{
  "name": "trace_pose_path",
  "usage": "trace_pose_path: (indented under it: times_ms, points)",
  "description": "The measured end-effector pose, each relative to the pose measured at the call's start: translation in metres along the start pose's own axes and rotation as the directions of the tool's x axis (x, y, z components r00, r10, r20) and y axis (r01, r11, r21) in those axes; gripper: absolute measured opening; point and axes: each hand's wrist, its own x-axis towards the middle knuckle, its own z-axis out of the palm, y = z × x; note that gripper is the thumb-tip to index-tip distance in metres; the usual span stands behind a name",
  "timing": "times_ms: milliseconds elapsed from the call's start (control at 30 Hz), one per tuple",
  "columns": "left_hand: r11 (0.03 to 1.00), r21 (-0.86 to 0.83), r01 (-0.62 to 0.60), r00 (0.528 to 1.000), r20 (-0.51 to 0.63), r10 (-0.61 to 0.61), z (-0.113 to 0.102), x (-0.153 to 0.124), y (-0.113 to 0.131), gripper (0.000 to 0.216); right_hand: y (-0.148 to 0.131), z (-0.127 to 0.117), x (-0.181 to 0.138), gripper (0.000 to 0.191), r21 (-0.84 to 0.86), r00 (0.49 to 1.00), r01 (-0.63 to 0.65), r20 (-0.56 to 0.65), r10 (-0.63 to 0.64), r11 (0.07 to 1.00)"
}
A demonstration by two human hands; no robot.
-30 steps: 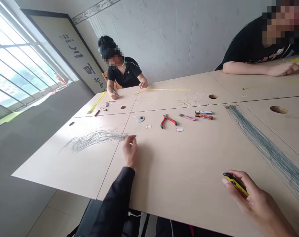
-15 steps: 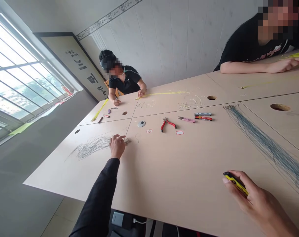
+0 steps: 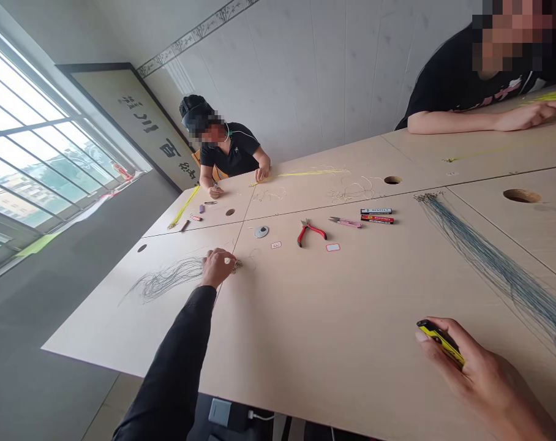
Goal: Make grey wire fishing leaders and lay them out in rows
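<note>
Head view: looks partway; teal bundle [image 3: 496,262] laid straight, grey strands [image 3: 174,275] loose on table [image 3: 333,331], left. Left hand [image 3: 217,267] curled at their knotted end, pinch unclear; right hand [image 3: 484,370] grips lighter [image 3: 443,344]. Versus last frame: left fingers curled more, right unchanged.

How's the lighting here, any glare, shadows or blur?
Head view: the window is partly blown out; head view: a soft shadow falls on the table right of the dark sleeve; head view: many strands by the left hand are hard to separate.
</note>
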Motion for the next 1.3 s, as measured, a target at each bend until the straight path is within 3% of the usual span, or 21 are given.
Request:
trace_pose_path:
  times_ms: [400, 533, 800, 1100, 1300]
  points:
    - [0.989, 0.070, -0.130, 0.988, 0.094, 0.123, -0.004, 0.022, 0.001, 0.013, 0.002, 0.002, -0.002, 0.038, 0.075, 1.000, 0.020, -0.013, -0.019, 0.997]
    - [0.993, 0.051, -0.107, 0.993, 0.062, 0.103, -0.003, 0.023, -0.001, 0.015, -0.008, -0.003, -0.004, 0.030, 0.063, 1.000, 0.004, 0.029, -0.006, 0.998]
    - [0.996, -0.086, -0.012, 0.997, -0.074, 0.006, -0.021, 0.030, 0.006, 0.019, -0.011, -0.004, -0.003, 0.035, 0.063, 0.998, -0.025, 0.064, 0.021, 0.998]
    - [0.971, -0.237, 0.043, 0.967, -0.233, -0.100, -0.070, 0.048, 0.023, 0.018, -0.009, -0.004, -0.003, 0.039, 0.091, 0.999, -0.020, 0.042, 0.016, 0.996]
    - [0.891, -0.453, 0.007, 0.877, -0.425, -0.223, -0.140, 0.063, 0.040, 0.024, -0.009, -0.004, -0.003, 0.037, 0.117, 1.000, 0.013, 0.023, -0.016, 0.993]
